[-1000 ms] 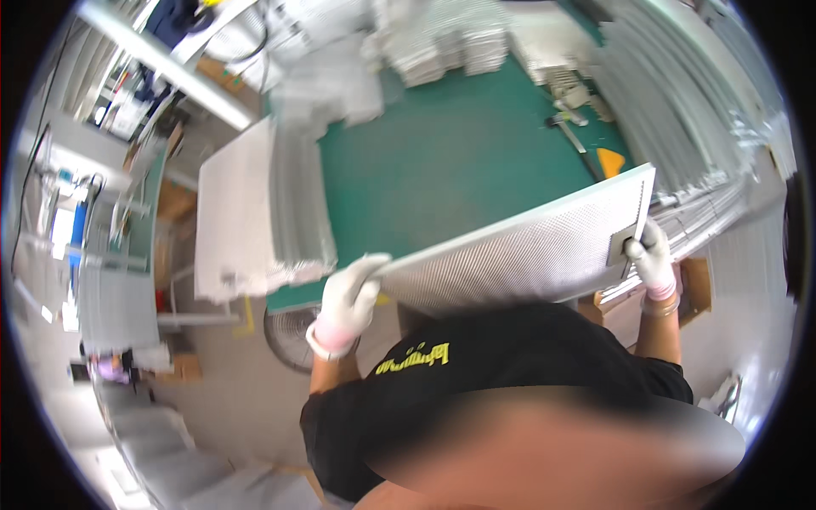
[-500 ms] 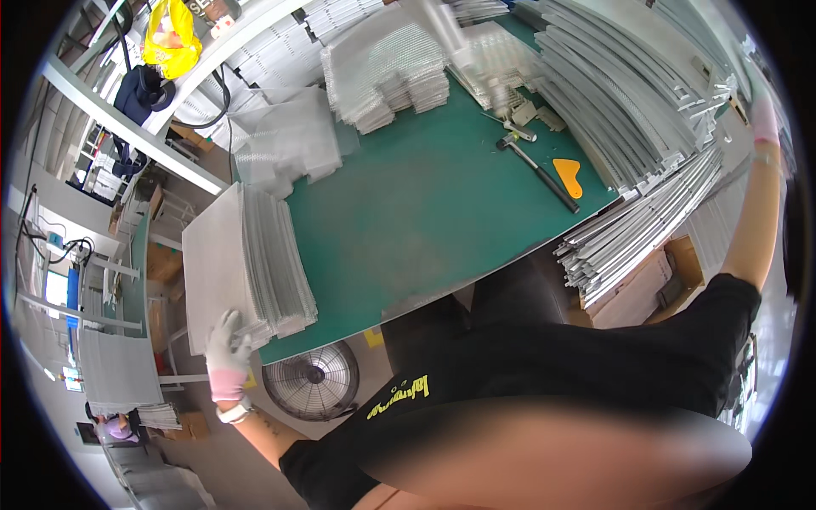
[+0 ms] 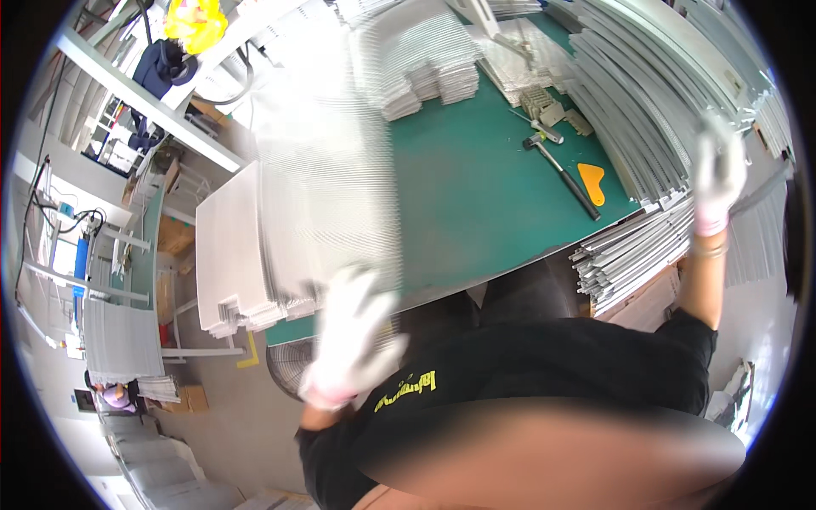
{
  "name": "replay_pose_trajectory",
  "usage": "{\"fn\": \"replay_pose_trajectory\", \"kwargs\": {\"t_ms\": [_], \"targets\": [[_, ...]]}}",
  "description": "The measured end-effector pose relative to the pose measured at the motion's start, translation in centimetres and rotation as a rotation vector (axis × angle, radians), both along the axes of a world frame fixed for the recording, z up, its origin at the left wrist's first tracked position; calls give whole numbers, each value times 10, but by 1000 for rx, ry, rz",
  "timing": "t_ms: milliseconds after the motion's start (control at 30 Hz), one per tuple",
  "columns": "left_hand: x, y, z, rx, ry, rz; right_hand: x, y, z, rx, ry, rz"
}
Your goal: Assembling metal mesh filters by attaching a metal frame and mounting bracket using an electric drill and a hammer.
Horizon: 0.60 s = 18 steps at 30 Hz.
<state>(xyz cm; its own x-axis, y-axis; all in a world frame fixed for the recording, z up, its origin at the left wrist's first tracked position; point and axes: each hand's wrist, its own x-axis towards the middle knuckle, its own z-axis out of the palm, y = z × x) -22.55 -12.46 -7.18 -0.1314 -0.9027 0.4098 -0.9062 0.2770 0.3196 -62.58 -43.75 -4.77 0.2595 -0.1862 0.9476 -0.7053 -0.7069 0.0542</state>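
Note:
My left hand [image 3: 350,340], in a white glove, is blurred by motion at the near edge of the green table [image 3: 476,195]. It grips the lower edge of a large silver finned panel [image 3: 331,161], which stands raised and smeared above the table's left part. My right hand [image 3: 718,174], also gloved, is held high at the right. It is closed around a long grey metal strip [image 3: 759,194] beside the big bundle of strips [image 3: 646,110].
A stack of white finned panels [image 3: 229,255] lies on the table's left end. A hammer [image 3: 561,174], an orange scraper [image 3: 592,181] and more panel stacks [image 3: 425,68] lie farther back. Strips [image 3: 629,251] overhang the near right edge. A fan [image 3: 285,374] stands below. A person in yellow [image 3: 194,21] is far off.
The panel held level in both hands a second ago has gone to the left. My left hand has come back up with a panel, and my right hand has reached out to the strips.

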Motion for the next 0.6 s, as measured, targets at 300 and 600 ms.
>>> {"fn": "replay_pose_trajectory", "kwargs": {"t_ms": [300,600], "targets": [[-75,-114,-159,680,-41,-256,244,-90,-109,525,123,427],[38,-141,-202,335,-234,-7,336,-186,-34,645,-65,48]]}}
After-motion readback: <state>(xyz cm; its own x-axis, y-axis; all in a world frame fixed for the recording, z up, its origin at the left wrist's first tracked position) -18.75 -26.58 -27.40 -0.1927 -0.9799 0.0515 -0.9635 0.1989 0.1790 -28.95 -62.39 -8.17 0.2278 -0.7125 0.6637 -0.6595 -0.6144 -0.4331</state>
